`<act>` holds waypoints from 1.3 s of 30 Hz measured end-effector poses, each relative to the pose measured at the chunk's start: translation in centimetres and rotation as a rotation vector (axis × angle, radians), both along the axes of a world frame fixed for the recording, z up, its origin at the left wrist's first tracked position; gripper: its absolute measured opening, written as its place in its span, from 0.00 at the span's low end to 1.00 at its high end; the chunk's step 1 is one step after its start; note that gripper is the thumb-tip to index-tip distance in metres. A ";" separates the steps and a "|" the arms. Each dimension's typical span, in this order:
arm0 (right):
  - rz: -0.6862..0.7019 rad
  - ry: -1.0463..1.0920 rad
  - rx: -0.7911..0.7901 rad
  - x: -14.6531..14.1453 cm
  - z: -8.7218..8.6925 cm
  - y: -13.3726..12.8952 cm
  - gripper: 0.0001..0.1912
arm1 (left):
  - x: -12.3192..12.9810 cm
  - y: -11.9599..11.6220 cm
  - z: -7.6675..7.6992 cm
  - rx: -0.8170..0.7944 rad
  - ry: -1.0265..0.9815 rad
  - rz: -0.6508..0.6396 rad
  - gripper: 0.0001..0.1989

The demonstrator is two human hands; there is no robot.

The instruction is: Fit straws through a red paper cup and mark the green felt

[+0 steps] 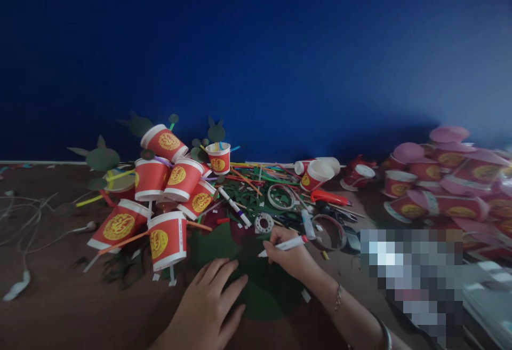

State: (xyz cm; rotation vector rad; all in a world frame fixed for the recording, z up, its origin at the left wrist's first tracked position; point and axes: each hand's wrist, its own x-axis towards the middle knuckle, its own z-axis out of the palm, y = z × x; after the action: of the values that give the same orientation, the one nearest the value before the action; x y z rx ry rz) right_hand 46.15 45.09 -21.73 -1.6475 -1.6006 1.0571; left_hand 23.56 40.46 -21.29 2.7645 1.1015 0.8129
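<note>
A dark green sheet of paper (268,299) with a curved outline lies on the table in front of me. My left hand (214,299) rests on its left part, palm down, fingers spread. Over the sheet, my right hand (286,254) grips a white marker (290,243) with a red end; the marker slants, its tip pointing left and down close to the paper. I cannot tell whether the tip touches the sheet or whether any line is drawn. A white roll (264,223) and a second white marker (235,208) with a purple band lie just beyond the sheet.
Red paper cups (168,240) with green paper cutouts pile up on the left. Earphone cables (30,232) lie beyond them. Straws (260,171), green scraps and clear tape rolls (281,196) spread across the middle. More cups with pink discs (448,203) stand right, behind a pixelated patch (412,280).
</note>
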 end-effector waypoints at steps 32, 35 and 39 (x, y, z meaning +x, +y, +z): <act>-0.029 0.097 -0.018 0.2 -0.5 0.1 0.12 | 0.0 -0.1 0.1 -0.015 0.013 -0.005 0.14; -0.027 0.070 -0.012 0.2 -0.6 0.0 0.12 | 0.0 -0.1 0.1 -0.007 0.012 -0.010 0.14; -0.026 0.022 0.029 0.0 -0.1 0.0 0.12 | -0.1 -0.1 0.1 -0.014 0.019 -0.005 0.14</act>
State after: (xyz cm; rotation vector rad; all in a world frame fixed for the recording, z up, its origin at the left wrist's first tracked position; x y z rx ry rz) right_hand 46.18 45.09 -21.83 -1.6284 -1.5689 1.0310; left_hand 23.48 40.38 -21.20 2.7681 1.0985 0.7766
